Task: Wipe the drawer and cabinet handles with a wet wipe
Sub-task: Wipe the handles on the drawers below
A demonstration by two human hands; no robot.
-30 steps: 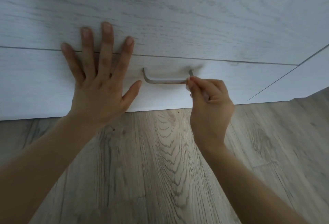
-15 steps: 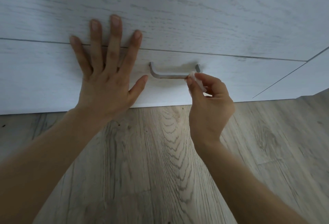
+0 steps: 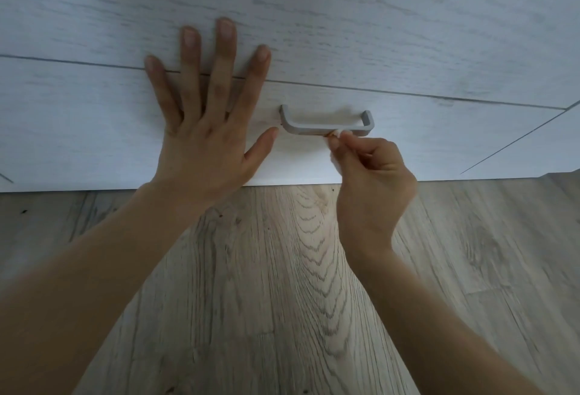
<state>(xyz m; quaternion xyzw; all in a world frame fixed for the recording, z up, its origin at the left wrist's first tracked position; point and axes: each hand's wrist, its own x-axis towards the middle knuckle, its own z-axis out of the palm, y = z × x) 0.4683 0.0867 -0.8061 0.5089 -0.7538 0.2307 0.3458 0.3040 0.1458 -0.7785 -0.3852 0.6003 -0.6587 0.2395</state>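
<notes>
Wipe [image 3: 337, 134] — right hand [image 3: 373, 181] pinches it — one handle [image 3: 326, 126].

A home room: whitewashed wood-grain cabinet fronts [image 3: 345, 11] with a grey handle [image 3: 326, 126] above laminate flooring [image 3: 282, 269].

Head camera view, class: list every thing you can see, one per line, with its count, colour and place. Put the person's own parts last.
drawer handle: one, grey, on the lower drawer front, right of centre.
wet wipe: one, white, small bit showing at the handle's bar.
drawer fronts: two, whitewashed wood, stacked, filling the top.
side panel: one, white, far right.
floor: one, grey-brown wood planks, below.
left hand: one, flat on the drawer fronts.
right hand: one, pinches the wipe.
</notes>
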